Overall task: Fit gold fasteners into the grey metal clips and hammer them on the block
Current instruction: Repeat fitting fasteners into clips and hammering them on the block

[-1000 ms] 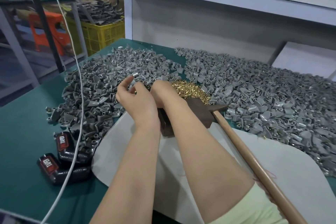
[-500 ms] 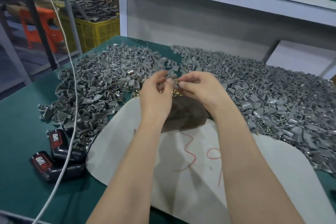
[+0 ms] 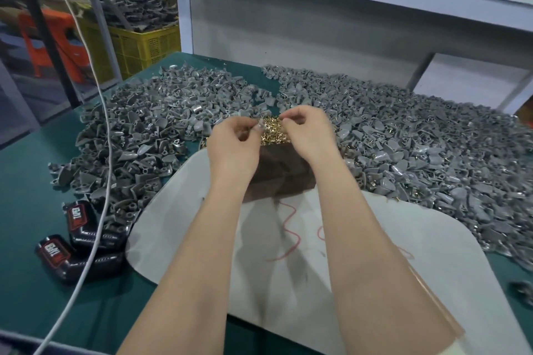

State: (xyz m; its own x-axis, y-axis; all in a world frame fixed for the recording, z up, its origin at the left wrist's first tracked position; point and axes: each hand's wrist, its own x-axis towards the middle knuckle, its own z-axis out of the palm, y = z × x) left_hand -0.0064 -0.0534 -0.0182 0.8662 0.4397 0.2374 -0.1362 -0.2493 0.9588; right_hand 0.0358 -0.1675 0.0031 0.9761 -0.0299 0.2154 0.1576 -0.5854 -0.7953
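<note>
Risk is fumbling at the mating step. Left hand [image 3: 233, 147] is pinching what looks like a grey clip [image 3: 261, 124]. Right hand [image 3: 311, 132] is pinching presumably a gold fastener, too small to confirm. Both are hovering mid-frame over the fastener pile [image 3: 274, 132], above the block [image 3: 282, 173]. A skewed fastener is likely slipping into the clip heaps [image 3: 144, 130].

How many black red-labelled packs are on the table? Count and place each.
2. One black pack lies on the green table at the left grey clip pile's near edge; the other lies beside it, nearer the person. The white cable crosses both. Clips may hide more.
</note>
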